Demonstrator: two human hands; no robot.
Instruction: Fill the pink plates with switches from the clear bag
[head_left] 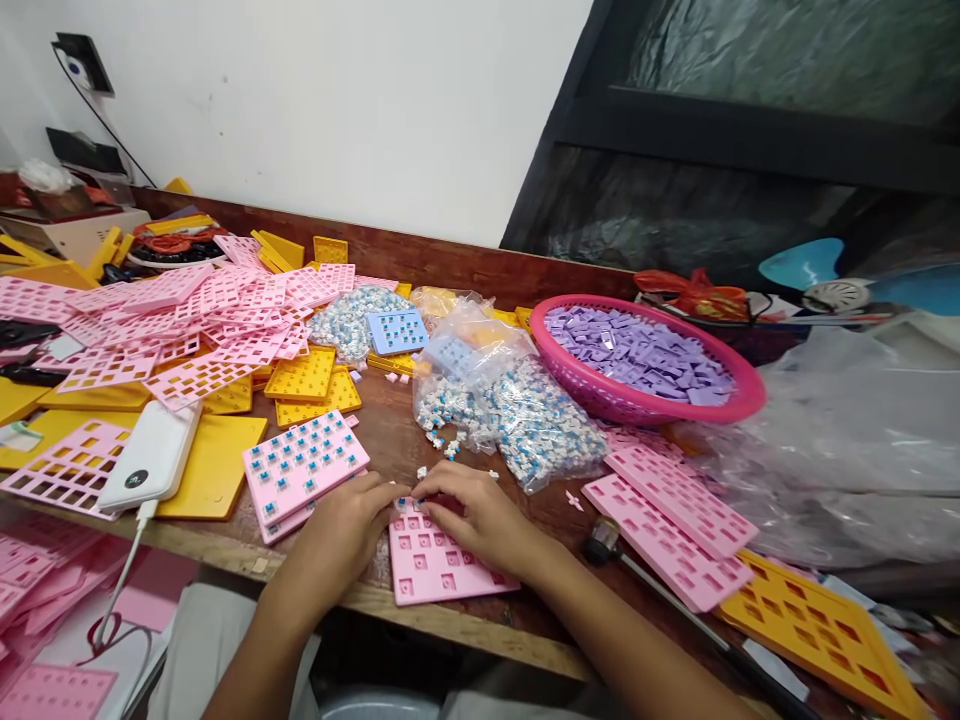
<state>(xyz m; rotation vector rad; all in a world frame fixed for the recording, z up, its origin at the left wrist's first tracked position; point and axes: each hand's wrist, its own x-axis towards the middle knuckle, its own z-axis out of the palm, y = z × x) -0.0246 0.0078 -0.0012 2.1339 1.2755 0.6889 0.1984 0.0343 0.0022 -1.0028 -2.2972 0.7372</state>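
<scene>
A pink plate with square holes (pixel 439 568) lies at the near edge of the wooden table (pixel 390 430). My left hand (pixel 341 535) rests on its left side with fingers curled and tips pinched at the plate's top edge. My right hand (pixel 480 515) lies over the plate's upper right, fingers bent and pressed together at the same spot. Small white and blue switches (pixel 409 503) sit between the fingertips; whether either hand holds one is unclear. A pink plate filled with blue switches (pixel 304 465) lies just left of my left hand.
A torn clear bag of loose switches (pixel 517 410) lies behind the hands. A pink basket of purple pieces (pixel 645 360) stands at the right. Pink plates (pixel 675 525) and a yellow plate (pixel 817 625) lie right. A white power bank (pixel 150 455) and heaps of pink and yellow plates (pixel 195 320) fill the left.
</scene>
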